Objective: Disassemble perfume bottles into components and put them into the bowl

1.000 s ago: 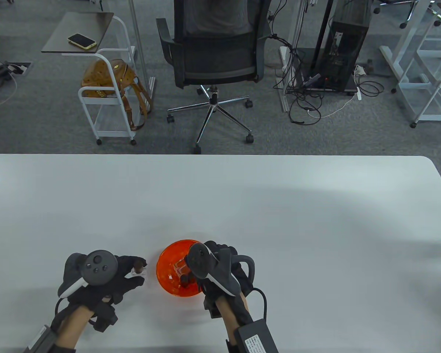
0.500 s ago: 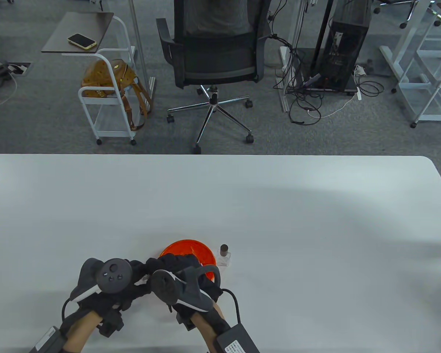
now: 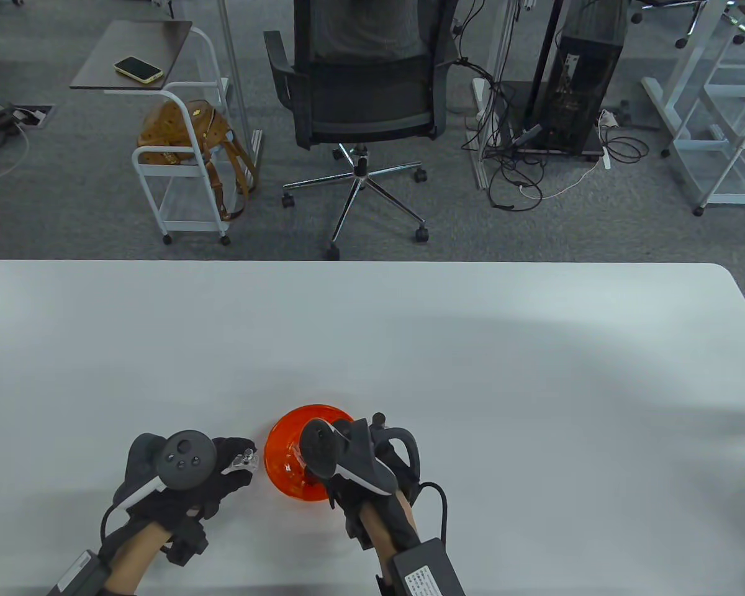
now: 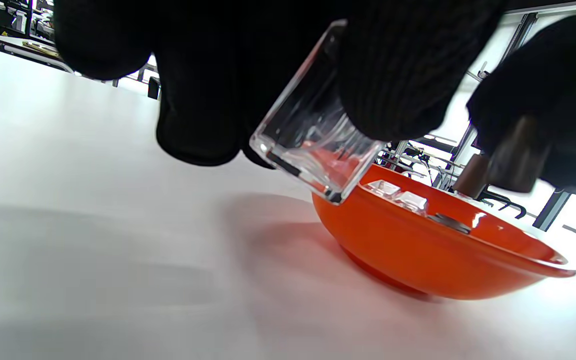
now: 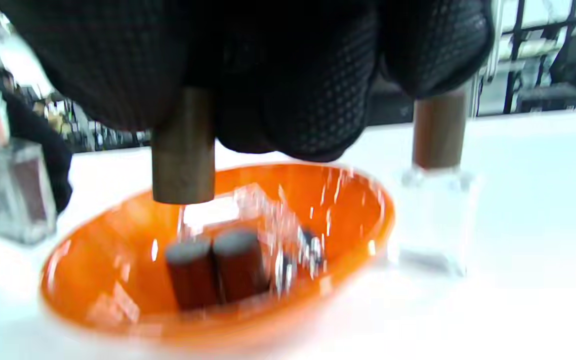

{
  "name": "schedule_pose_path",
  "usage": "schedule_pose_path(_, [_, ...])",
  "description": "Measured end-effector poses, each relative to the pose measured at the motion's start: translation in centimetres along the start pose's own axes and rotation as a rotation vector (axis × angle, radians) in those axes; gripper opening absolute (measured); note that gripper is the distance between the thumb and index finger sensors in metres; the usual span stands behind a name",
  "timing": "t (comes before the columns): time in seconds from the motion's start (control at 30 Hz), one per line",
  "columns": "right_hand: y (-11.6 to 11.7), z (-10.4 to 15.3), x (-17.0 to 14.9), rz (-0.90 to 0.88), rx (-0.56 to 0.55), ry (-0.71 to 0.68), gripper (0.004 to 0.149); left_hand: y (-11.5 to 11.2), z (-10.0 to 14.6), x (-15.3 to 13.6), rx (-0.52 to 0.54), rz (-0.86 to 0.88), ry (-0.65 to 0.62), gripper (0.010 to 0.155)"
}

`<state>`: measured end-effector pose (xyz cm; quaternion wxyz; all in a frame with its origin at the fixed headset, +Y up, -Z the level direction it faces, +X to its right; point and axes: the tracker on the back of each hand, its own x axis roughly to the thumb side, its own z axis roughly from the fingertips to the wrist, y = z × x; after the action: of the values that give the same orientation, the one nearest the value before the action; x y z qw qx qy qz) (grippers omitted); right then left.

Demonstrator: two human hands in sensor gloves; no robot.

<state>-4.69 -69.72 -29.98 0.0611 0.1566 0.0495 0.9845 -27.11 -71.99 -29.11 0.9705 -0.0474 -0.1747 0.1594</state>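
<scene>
Left hand pinched a clear bottle beside the orange bowl, right hand fingers pinched a brown cap over it

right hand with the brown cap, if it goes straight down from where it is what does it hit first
Most likely the orange bowl. The right hand holds the brown cap over the bowl's opening, so the cap would probably land on the two brown caps already lying inside, though depth is hard to judge.
</scene>
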Motion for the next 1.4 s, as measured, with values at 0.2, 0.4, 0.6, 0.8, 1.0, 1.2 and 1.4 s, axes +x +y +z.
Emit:
schedule_pose_path(0.2, [2.3, -0.5, 1.4, 0.186, 0.054, -0.016, 0.052, 0.0, -0.1, -0.1, -0.007, 0.025, 0.006, 0.056])
schedule_pose_path(0.4, [2.0, -0.5, 1.1, 0.138, 0.047, -0.006, 0.054, -0.1, -0.1, -0.1, -0.017, 0.037, -0.001, 0.056])
schedule_pose_path(0.6, [0.2, 0.0, 1.0, -0.018, -0.113, -0.003, 0.053, -0.2, 0.0, 0.5, -0.013, 0.0, -0.024, 0.056])
schedule_pose_path(0.8, [-0.4, 0.5, 2.6, -0.298, -0.155, -0.1, 0.052, -0.1, 0.0, 1.0, -0.002, 0.005, -0.039, 0.055])
schedule_pose_path(1.0, [0.1, 0.7, 4.1, -0.235, -0.281, -0.087, 0.045, -0.1, 0.1, 1.3, 0.012, -0.004, -0.056, 0.055])
schedule_pose_path(1.2, [0.4, 0.8, 4.8, -0.185, -0.311, -0.073, 0.042, 0.2, 0.4, 1.6, 0.051, 0.001, -0.074, 0.054])
schedule_pose_path(1.4, [0.4, 0.7, 4.9, -0.203, -0.256, -0.085, 0.047, 0.3, 0.4, 1.1, 0.077, 0.033, -0.066, 0.054])
